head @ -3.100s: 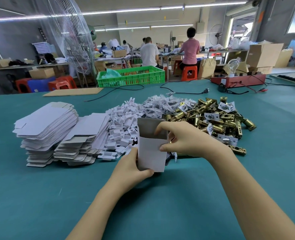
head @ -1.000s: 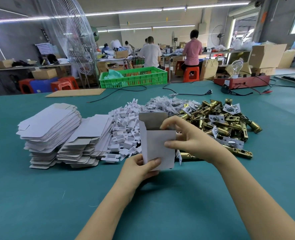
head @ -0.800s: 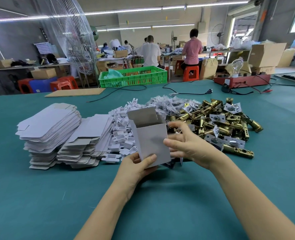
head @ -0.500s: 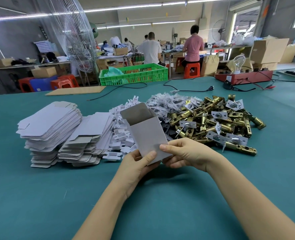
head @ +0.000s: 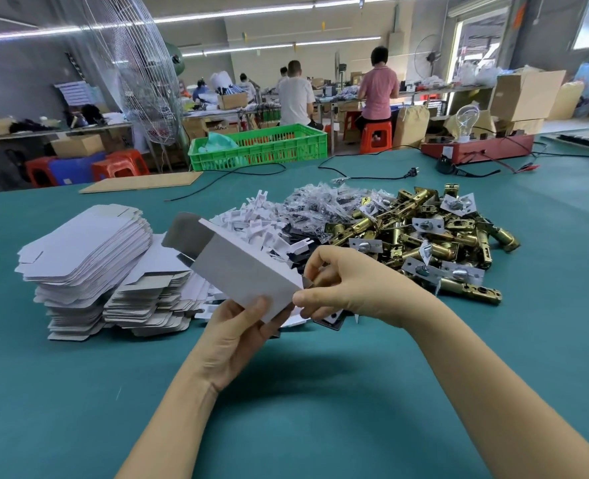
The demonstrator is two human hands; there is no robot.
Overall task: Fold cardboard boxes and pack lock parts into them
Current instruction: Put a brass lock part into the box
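Observation:
A small white cardboard box (head: pixel 241 267) is held above the green table, tilted so its open end with a grey flap points up and to the left. My left hand (head: pixel 234 337) grips its lower end from underneath, thumb on the front face. My right hand (head: pixel 341 285) pinches the flaps at the box's lower right corner. Two stacks of flat white box blanks (head: pixel 89 257) lie at the left. Behind the box are white plastic parts (head: pixel 251 223), small bagged parts (head: pixel 320 202) and a heap of brass latch parts (head: pixel 424 236).
The green table (head: pixel 320 392) stretches wide in front of me. At its far side lie a flat cardboard sheet (head: pixel 141 181), a green crate (head: pixel 258 146), black cables (head: pixel 372 174) and a red device with a bulb (head: pixel 476 146). People work at benches behind.
The box has tipped from upright to leaning left, open end away. My right hand has moved from the box's top opening down to its lower end; my left hand keeps holding the bottom.

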